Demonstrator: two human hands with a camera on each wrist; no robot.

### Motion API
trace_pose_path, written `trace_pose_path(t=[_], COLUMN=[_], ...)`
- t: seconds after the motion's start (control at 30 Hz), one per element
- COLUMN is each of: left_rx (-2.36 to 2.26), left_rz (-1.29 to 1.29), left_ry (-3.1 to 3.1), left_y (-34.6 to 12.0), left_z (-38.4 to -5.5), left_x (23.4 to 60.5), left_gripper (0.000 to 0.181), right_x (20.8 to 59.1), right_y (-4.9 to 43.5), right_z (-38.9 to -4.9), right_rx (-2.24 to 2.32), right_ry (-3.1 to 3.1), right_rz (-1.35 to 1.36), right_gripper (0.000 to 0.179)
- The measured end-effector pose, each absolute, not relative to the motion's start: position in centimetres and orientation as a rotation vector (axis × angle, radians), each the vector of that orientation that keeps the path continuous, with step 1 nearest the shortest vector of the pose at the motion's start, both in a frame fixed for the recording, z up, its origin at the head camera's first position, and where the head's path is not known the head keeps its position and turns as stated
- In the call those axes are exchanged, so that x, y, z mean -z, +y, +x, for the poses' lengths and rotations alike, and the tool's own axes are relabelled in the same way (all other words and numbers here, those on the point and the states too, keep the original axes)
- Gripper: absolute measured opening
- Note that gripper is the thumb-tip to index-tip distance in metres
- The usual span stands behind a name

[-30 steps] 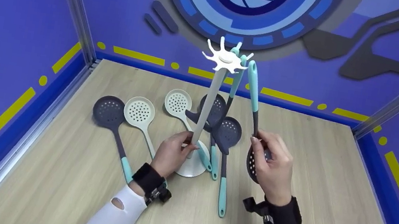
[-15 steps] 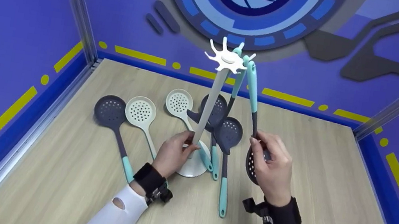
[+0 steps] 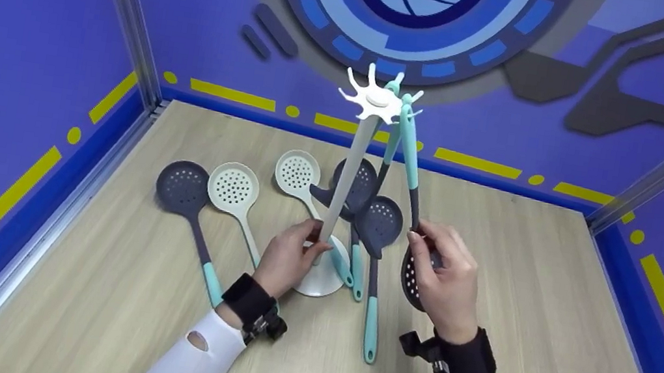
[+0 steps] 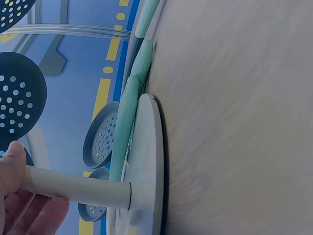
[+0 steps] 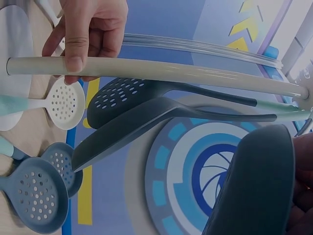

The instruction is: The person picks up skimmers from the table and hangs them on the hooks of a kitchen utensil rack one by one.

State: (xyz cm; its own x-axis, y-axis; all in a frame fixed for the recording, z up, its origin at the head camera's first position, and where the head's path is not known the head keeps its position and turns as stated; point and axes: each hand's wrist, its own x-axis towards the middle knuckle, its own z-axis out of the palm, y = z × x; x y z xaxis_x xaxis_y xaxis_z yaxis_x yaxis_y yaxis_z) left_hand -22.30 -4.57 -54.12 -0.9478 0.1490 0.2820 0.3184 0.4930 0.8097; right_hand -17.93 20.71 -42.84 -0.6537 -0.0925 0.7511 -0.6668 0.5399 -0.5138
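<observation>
A white utensil stand, with a pole [image 3: 348,179], a round base [image 3: 320,285] and a ring of hooks [image 3: 378,97], stands at the middle of the table. My left hand [image 3: 289,256] pinches the pole low down, above the base. Two dark skimmers [image 5: 122,100] with mint handles hang from the hooks at the far right side. My right hand [image 3: 448,281] grips another skimmer [image 3: 411,149] upright by its dark neck. The mint handle's holed top overlaps a right-hand hook in the head view. Its perforated bowl [image 3: 413,281] hangs partly behind the fingers.
On the wooden table [image 3: 548,324] lie a dark skimmer [image 3: 182,187] and a white skimmer [image 3: 233,188] at left. Behind the stand are another white skimmer [image 3: 297,171] and dark skimmers [image 3: 390,218] with mint handles. Blue patterned panels [image 3: 200,9] enclose the back and sides.
My right hand has moved slightly left with its skimmer, bringing the handle's top from beside the hooks to over a right-hand hook. My left hand stays on the pole.
</observation>
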Motion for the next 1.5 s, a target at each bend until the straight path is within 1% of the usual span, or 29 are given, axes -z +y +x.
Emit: trace_pose_path(t=[0.33,0.57,0.8,1.03,1.5], left_rx=[1.432,1.429,1.44,1.457,1.427], left_rz=[-0.395,-0.403,-0.416,-0.413,-0.407], left_ry=[-2.565,-2.58,-2.553,-2.543,-2.584], left_y=[-4.6,-4.6,-4.6,-4.5,-4.7], left_z=[-22.3,-22.3,-22.5,-22.4,-22.3], left_x=[54.2,54.1,54.3,54.2,54.1], left_gripper=[0.03,0.034,0.029,0.028,0.032], right_x=[43.0,43.1,43.1,43.3,43.7], right_y=[20.5,20.5,20.3,20.1,19.7], right_z=[-17.9,-17.9,-17.9,-17.9,-17.8], right_rx=[-1.066,-1.064,-1.073,-1.078,-1.091], right_ry=[-2.109,-2.119,-2.125,-2.137,-2.159], right_rz=[0.617,0.631,0.635,0.634,0.664], right_gripper=[0.022,0.025,0.023,0.025,0.023])
